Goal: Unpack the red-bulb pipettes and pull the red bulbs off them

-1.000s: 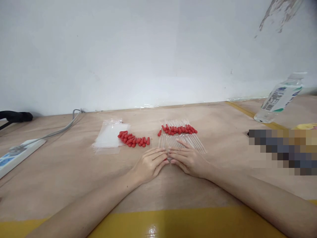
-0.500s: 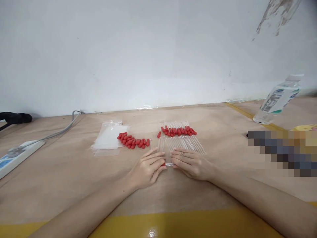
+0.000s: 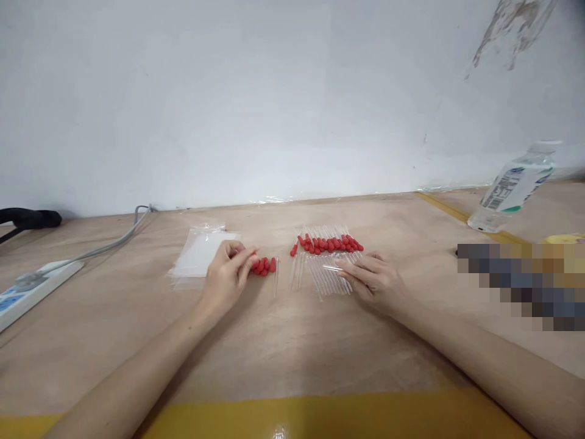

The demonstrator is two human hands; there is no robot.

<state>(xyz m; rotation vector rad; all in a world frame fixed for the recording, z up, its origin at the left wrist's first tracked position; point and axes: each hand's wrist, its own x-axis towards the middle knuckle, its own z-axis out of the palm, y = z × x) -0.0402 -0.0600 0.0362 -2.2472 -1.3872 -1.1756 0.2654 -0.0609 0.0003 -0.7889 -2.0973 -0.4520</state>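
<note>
My left hand (image 3: 228, 269) is closed in a pinch over the left pile of red rubber dropper bulbs (image 3: 264, 267), with a bit of red showing at its fingertips. The hand covers part of that pile. My right hand (image 3: 372, 278) pinches a clear glass dropper tube (image 3: 331, 267), whose free end points left. Beneath that hand lies a row of similar clear tubes (image 3: 322, 280). Across the row's far part sits a line of red bulbs (image 3: 331, 244), with clear tube ends beyond them. A separate thin tube (image 3: 276, 280) lies between the two groups.
Clear plastic bags (image 3: 194, 256) lie stacked left of the bulbs. A power strip (image 3: 41, 286) with a grey cable is at the far left. A water bottle (image 3: 514, 189) stands at the right, near yellow tape and a blurred-out patch.
My hands have moved apart from the shared tube and bulb in front. The left went up and left to the bulb pile; the right went up and right over the tubes.
</note>
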